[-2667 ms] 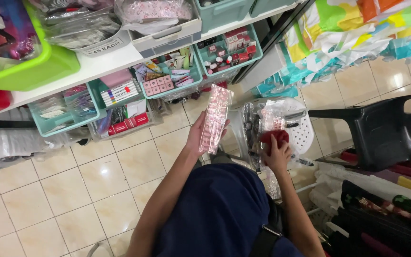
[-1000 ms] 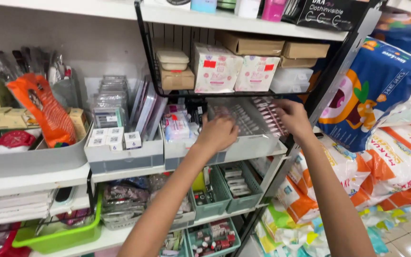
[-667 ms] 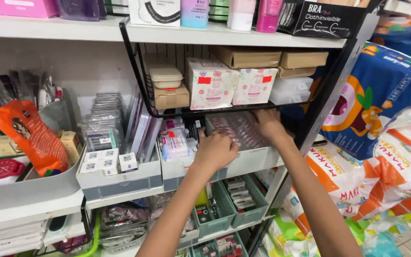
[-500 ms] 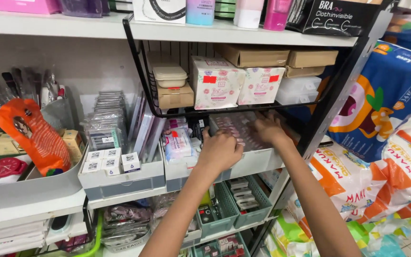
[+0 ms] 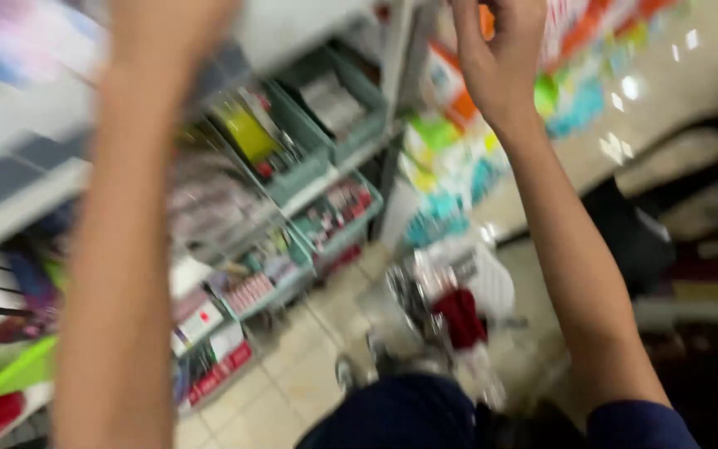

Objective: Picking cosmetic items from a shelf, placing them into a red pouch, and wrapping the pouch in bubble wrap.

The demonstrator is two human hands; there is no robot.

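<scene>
Blurred teal bins (image 5: 326, 141) are sitting on the shelves ahead of you, holding small packets too smeared to tell apart. Red-and-white boxes (image 5: 209, 333) are lying low at your left. Bright green, orange and blue bags (image 5: 450, 166) are stacking up beside the shelf post.

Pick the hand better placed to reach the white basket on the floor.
Right, probably. The right hand looks empty and is raised above the white basket; the left hand is blurred, over the shelf bins.
</scene>
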